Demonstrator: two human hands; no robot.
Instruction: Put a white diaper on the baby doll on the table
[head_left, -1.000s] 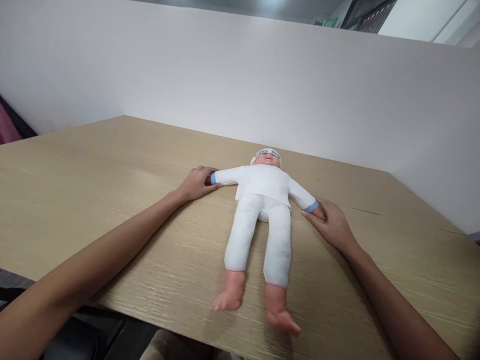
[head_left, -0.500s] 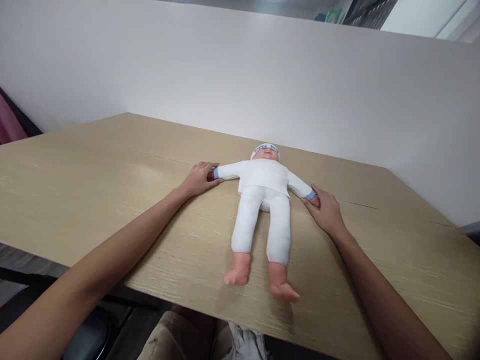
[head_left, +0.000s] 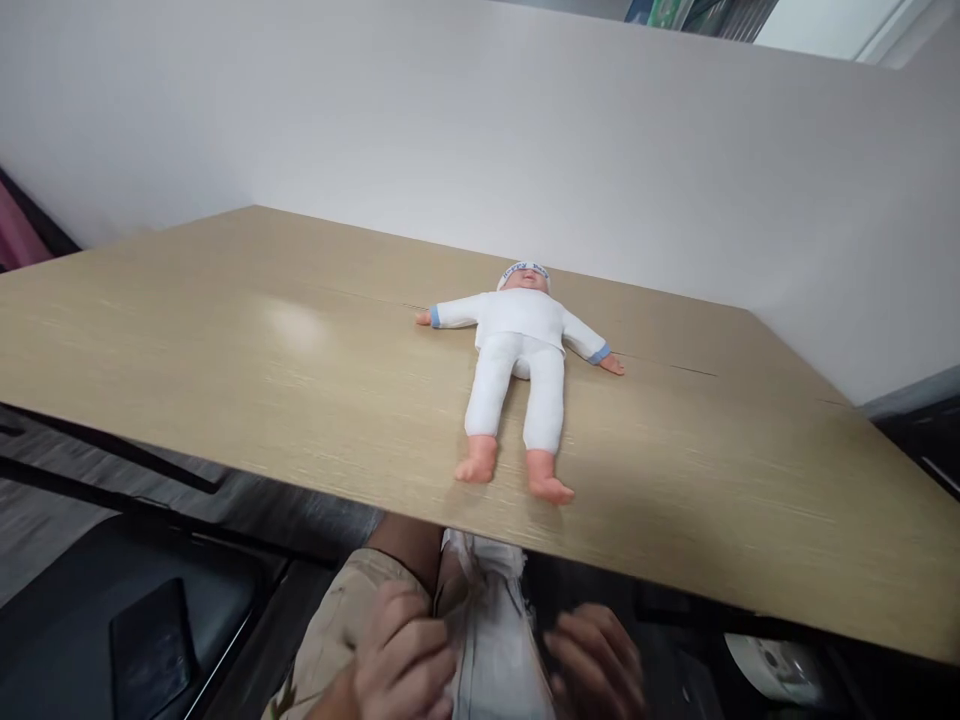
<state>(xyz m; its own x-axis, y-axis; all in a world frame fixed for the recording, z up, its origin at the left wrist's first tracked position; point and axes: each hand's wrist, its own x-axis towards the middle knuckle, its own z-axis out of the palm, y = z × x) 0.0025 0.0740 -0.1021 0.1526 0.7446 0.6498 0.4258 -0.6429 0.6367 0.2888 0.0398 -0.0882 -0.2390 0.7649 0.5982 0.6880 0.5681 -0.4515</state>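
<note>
At far left, a fold of pink cloth with a dark edge [head_left: 21,232] was cut off by the frame beside the pale wooden tabletop [head_left: 187,350] before you. Below it, a padded black chair seat [head_left: 60,610], cropped at left and bottom, bore a flat, dark, phone-like rectangle [head_left: 150,650], its details lost in gloom. Your left hand [head_left: 405,655], blurred and clipped at the bottom edge, hung over your beige trouser leg [head_left: 334,600], fingers curled inward; whether they pinched anything, you cannot tell. Crumpled whitish cloth [head_left: 487,640] lay between your hands, its lower part out of frame. Above, well apart from both hands, a baby doll in a white suit with blue cuffs [head_left: 521,320] lay on its back on the tabletop, arms outstretched, feet towards you, the lettering on its white cap too small to read surely. Your right hand [head_left: 596,660] was blurred in shadow below the table edge, fingers bent; its grip cannot be told. Farther right, a white rounded object [head_left: 772,665] showed only partly beneath the tabletop.
</note>
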